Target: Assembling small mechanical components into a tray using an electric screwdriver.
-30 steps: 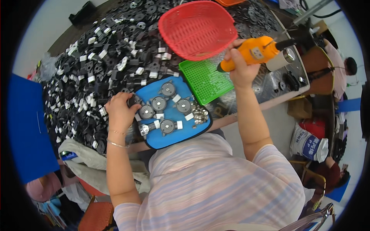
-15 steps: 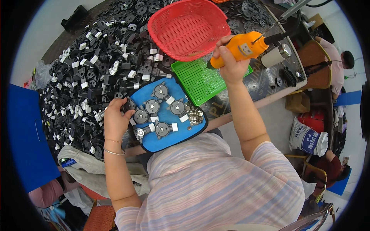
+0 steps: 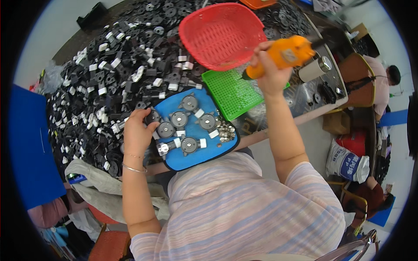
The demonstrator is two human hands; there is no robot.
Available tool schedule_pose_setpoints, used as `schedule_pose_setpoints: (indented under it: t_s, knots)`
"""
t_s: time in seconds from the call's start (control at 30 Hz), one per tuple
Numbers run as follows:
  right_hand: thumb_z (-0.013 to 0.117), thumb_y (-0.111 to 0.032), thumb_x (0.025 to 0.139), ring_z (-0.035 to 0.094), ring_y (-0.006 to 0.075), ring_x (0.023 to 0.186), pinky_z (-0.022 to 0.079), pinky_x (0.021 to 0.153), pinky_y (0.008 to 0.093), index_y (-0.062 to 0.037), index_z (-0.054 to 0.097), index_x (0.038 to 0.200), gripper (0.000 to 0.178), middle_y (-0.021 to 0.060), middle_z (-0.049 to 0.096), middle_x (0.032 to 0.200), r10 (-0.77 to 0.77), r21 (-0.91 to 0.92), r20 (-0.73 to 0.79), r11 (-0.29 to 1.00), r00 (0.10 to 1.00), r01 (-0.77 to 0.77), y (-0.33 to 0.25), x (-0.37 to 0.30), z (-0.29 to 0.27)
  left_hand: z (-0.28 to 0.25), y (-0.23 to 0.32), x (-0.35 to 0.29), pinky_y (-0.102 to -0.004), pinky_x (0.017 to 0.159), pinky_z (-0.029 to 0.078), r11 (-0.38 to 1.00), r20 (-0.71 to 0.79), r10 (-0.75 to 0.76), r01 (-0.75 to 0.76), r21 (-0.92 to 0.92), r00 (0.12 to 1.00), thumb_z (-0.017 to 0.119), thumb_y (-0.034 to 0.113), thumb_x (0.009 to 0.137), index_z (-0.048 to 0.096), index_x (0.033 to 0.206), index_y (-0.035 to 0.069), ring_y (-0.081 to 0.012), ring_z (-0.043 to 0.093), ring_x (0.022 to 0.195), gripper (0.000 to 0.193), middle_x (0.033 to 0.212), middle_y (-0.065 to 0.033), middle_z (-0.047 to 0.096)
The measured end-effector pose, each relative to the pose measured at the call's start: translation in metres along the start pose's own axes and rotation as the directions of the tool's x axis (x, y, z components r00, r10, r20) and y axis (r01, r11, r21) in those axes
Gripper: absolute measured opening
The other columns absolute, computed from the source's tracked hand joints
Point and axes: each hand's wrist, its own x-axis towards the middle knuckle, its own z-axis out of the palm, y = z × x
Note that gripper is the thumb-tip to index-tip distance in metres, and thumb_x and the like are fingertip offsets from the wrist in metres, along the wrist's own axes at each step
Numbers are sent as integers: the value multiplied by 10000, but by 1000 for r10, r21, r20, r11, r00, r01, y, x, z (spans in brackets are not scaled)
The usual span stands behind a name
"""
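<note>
My right hand [image 3: 272,75] is wrapped round an orange electric screwdriver [image 3: 285,54], raised over the green perforated tray [image 3: 235,93]. The tool's dark tip points left and downward, touching nothing I can make out. At the left edge of a blue mat [image 3: 185,162], my left hand [image 3: 138,130] pinches a dark round caster-like part [image 3: 153,116] between thumb and fingers. Several similar assembled parts lie on the mat, among them a grey disc with a white block [image 3: 189,145]. Small shiny metal pieces [image 3: 225,133] are heaped at the mat's right side.
A big pile of black and white plastic parts [image 3: 109,87] covers the table to the left. Behind the tray stands a red basket [image 3: 222,65]. A pale bottle [image 3: 314,69] lies at the right. Other people sit at far right.
The whole view has shifted slightly, so the table things appear further right. My left hand still pinches the round part, and the screwdriver stays raised, now slightly blurred.
</note>
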Motion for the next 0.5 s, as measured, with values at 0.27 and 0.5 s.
schedule_pose_setpoints:
  t_s: [0.27,0.5]
  knots:
    - [591,-94,781,541,175,641,464,576,276,-8,476,973,240,143,506,879,43,238,420,959,907,-155,-19,-30,87,1,1,0,-347,728,498,1000,-4,21,-21,-7,1000,768,72,627,629,1008,-8,-310,610,842,414,964,-143,615]
    - [619,-8,756,543,119,656,459,587,224,-3,495,941,223,106,535,884,-7,225,534,965,845,-134,8,-52,164,-2,4,0,-364,800,474,998,58,-55,55,6,997,751,115,645,635,1013,12,-319,590,927,400,990,-143,613]
